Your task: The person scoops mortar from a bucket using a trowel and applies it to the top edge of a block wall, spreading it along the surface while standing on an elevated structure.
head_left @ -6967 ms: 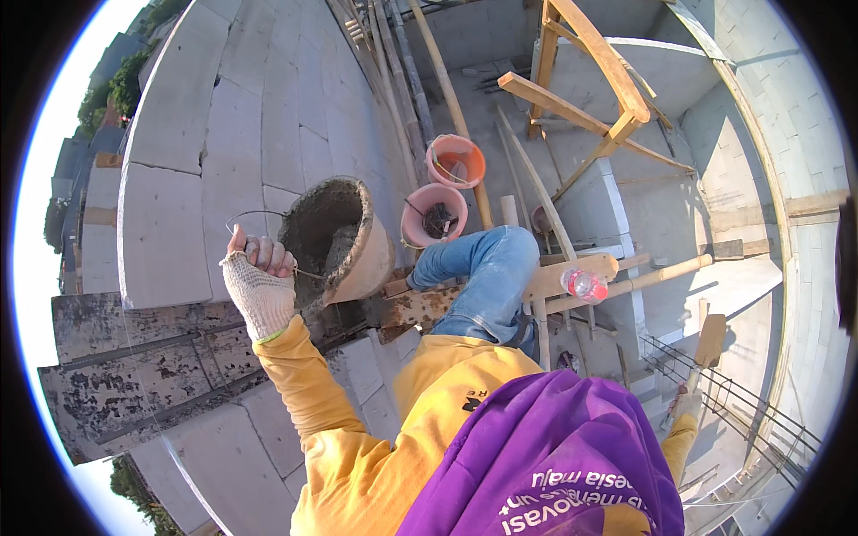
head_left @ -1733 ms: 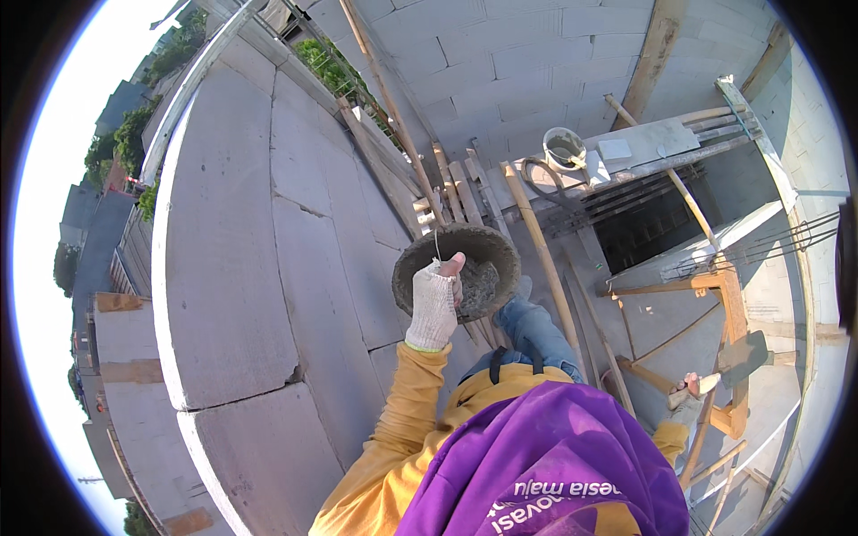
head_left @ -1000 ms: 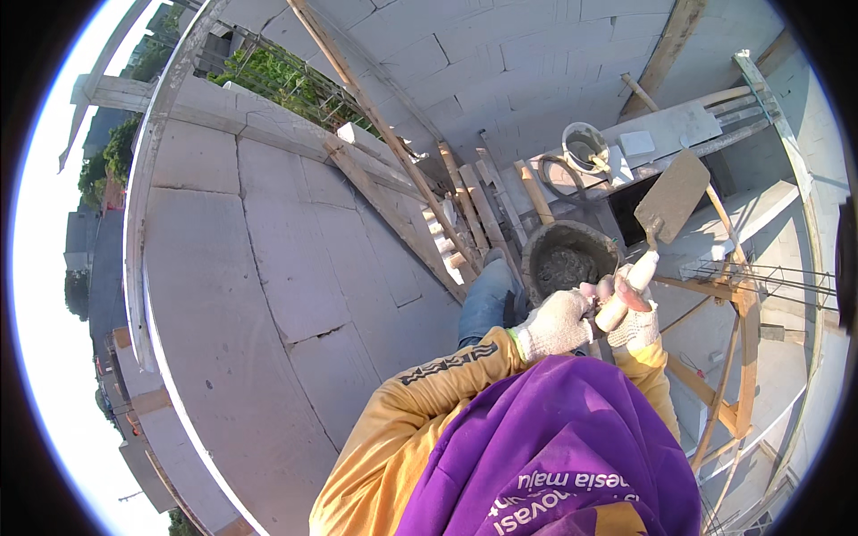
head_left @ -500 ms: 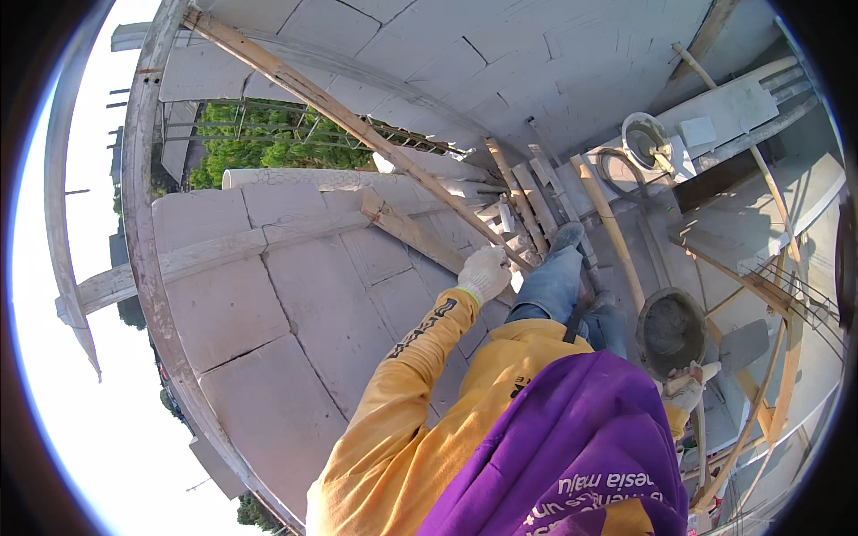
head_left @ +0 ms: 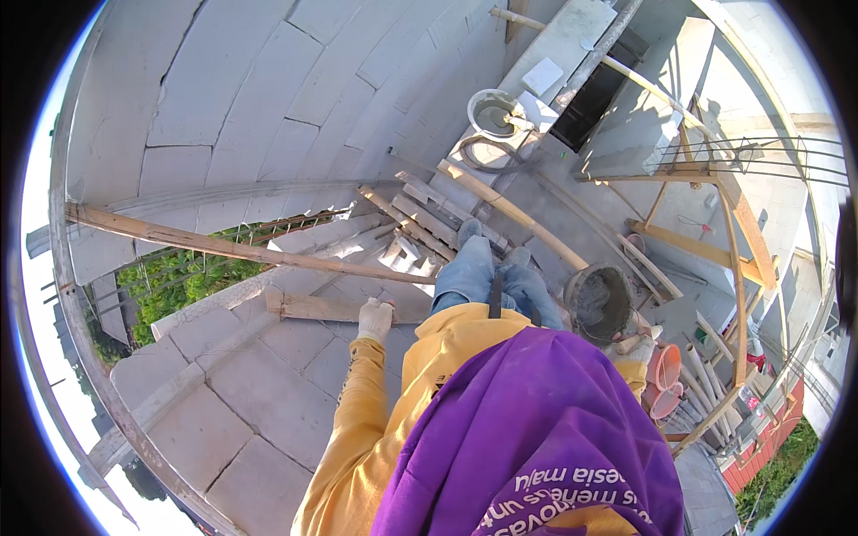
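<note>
Upside-down white lettering crosses the purple cloth that fills the lower foreground, its lines broken by folds and cut off at the bottom edge; small dark print on the yellow sleeve is too slight to read. A mortar-caked bucket, dark grey and rough inside, is beside the worker's jeans, its mouth turned up to show wet-looking grey mortar. At its lower rim, the gloved right hand is closed around a pale handle; any blade is out of sight, and whether the fingers also grip the bucket cannot be made out. The gloved left hand, over on the block wall's side, has its fingers curled beside a wooden plank; whether it grasps anything cannot be told. Beyond, a white pail stands at the end of a pale surface. Two orange-pink buckets sit at right, partly hidden.
</note>
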`<state>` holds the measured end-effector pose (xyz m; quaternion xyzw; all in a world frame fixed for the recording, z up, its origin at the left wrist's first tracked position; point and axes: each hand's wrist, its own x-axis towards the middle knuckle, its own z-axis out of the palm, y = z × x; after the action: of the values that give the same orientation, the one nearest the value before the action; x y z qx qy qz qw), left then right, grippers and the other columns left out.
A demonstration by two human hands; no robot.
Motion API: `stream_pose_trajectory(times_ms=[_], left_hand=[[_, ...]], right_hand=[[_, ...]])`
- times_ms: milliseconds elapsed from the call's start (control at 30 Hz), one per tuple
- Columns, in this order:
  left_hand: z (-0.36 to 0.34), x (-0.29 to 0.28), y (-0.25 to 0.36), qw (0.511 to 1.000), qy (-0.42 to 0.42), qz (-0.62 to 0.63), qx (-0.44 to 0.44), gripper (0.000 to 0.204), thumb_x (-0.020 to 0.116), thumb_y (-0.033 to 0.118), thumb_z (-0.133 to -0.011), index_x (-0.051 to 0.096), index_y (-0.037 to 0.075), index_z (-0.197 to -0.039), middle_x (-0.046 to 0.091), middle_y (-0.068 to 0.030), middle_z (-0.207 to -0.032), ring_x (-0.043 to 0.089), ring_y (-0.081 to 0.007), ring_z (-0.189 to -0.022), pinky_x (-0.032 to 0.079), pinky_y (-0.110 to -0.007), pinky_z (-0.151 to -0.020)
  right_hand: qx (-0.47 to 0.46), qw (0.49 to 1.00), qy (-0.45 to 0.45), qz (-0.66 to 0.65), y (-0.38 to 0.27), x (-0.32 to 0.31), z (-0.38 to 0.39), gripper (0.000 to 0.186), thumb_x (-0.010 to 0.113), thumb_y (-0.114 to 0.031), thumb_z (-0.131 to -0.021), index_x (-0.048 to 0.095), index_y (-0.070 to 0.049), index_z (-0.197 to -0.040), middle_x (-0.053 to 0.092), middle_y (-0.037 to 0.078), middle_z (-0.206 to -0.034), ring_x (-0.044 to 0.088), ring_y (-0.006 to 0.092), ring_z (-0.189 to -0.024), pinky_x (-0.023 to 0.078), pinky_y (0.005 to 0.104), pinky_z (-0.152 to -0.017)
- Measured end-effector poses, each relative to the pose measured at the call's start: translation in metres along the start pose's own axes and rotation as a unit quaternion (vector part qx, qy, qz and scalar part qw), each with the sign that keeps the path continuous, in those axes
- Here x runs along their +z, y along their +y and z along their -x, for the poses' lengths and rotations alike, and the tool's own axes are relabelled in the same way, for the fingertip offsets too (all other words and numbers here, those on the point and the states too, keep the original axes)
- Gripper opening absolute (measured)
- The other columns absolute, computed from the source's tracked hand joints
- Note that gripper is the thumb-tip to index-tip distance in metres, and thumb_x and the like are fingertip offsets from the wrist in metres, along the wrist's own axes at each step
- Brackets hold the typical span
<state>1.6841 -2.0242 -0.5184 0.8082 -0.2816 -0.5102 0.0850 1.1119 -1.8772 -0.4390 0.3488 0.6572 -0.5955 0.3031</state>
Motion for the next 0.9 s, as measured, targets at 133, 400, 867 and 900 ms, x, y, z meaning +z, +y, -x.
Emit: stream_pose_trajectory(times_ms=[133, 400, 867, 900], left_hand=[[-0.006, 0.015, 0.044, 0.987, -0.004, -0.126, 0.095, 0.017, 0.06, 0.015, -0.087, 0.067, 0.001, -0.092, 0.069, -0.014, -0.077, 0.067, -0.0231, -0.072, 0.052, -0.037, -0.067], [-0.05, 0.002, 0.075, 0.989, 0.008, -0.067, 0.134, 0.016, 0.056, 0.013, -0.086, 0.064, -0.001, -0.089, 0.068, -0.0113, -0.072, 0.065, -0.0226, -0.063, 0.05, -0.034, -0.059], [-0.183, -0.004, 0.429, 0.935, 0.13, 0.075, 0.32, 0.009, 0.056, 0.007, -0.09, 0.063, 0.003, -0.095, 0.061, -0.0036, -0.076, 0.057, -0.012, -0.063, 0.045, -0.028, -0.057], [-0.195, -0.013, 0.461, 0.936, 0.152, 0.075, 0.309, 0.013, 0.061, 0.012, -0.094, 0.063, 0.001, -0.099, 0.061, -0.0035, -0.079, 0.057, -0.012, -0.068, 0.047, -0.028, -0.062]], right_hand=[[0.004, 0.999, 0.004, -0.035, 0.01, -0.016, -0.011, 0.027, 0.072, -0.023, -0.081, 0.052, -0.018, -0.099, 0.05, 0.0, -0.084, 0.051, 0.0182, -0.068, 0.05, 0.0368, -0.063], [0.028, 0.996, -0.002, -0.08, 0.035, -0.034, -0.028, 0.027, 0.07, -0.025, -0.079, 0.056, -0.021, -0.101, 0.046, -0.003, -0.089, 0.048, 0.0169, -0.078, 0.044, 0.0386, -0.068], [0.046, 0.961, 0.16, -0.222, 0.033, 0.057, -0.029, 0.025, 0.066, -0.034, -0.082, 0.053, -0.024, -0.1, 0.046, -0.003, -0.093, 0.047, 0.0189, -0.072, 0.04, 0.0379, -0.059], [0.025, 0.96, 0.156, -0.231, 0.027, 0.07, -0.028, 0.023, 0.065, -0.035, -0.082, 0.053, -0.024, -0.099, 0.047, -0.003, -0.094, 0.047, 0.0187, -0.072, 0.04, 0.0383, -0.06]])
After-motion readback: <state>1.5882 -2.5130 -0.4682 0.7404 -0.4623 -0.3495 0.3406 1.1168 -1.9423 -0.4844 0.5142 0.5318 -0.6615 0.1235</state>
